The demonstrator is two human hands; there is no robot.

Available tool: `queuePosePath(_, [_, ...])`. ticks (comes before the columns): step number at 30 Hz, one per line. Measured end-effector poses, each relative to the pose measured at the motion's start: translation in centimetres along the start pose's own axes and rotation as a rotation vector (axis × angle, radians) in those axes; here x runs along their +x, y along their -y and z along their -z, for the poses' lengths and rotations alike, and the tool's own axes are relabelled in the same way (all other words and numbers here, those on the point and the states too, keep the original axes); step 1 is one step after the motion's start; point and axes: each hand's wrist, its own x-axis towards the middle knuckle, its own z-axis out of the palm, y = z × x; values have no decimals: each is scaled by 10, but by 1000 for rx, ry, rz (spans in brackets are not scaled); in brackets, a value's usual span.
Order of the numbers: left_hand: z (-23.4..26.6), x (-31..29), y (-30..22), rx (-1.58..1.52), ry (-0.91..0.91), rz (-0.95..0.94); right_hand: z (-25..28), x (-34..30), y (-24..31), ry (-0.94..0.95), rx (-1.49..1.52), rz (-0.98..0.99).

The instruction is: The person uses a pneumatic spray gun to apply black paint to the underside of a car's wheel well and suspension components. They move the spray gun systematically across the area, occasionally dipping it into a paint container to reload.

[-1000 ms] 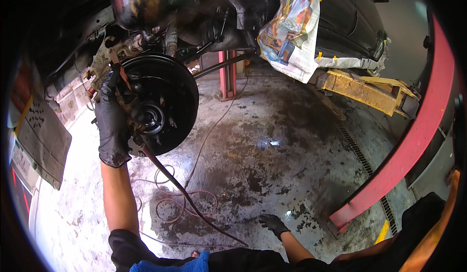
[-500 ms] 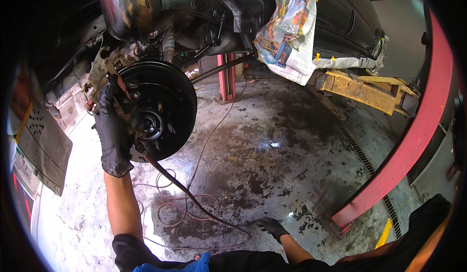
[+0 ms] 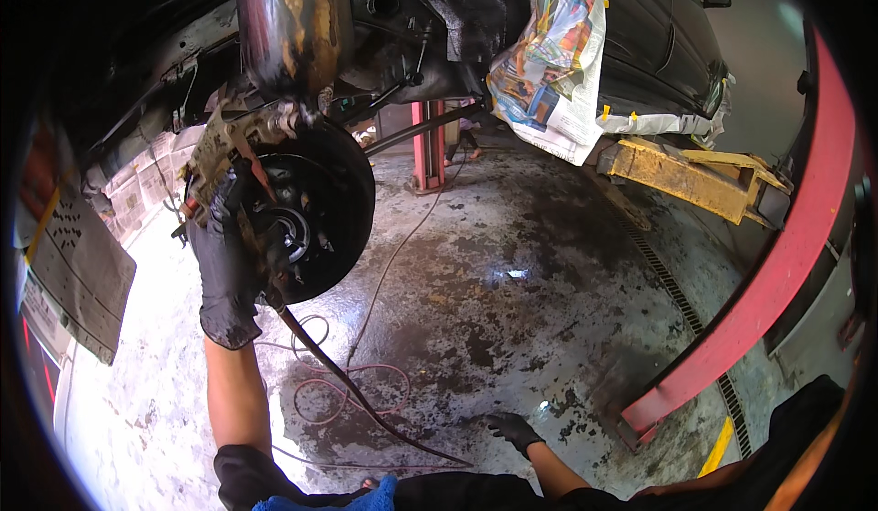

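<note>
Though the left hand (image 3: pixel 224 260) grips a partly hidden tool (image 3: pixel 267 281), the right hand (image 3: pixel 514 431) splays.

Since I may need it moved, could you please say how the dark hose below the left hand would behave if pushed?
The hose probably bends easily, as it curves down from near the left hand to the floor. It might tug at that hand too, since its upper end runs up beside the grip.

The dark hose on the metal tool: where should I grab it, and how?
Probably grip the hose halfway along its slope, coming from the right and wrapping across it: it looks slim there, and the open right hand is on that side.
</note>
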Motion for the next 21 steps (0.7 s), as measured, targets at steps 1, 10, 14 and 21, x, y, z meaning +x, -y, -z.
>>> queuePosePath(1, [0,4,-3,10,-5,5,-1,-1,1,2,25,-2])
queuePosePath(10, [-23,18,-33,-91,-62,-34,-5,-14,9,18,-10,11])
queuePosePath(14, [-28,10,-34,-228,-107,61,-10,-14,7,23,-23,-2])
queuePosePath(21, [-10,-11,-1,-55,-27,-25,-6,9,7,60,-102,42])
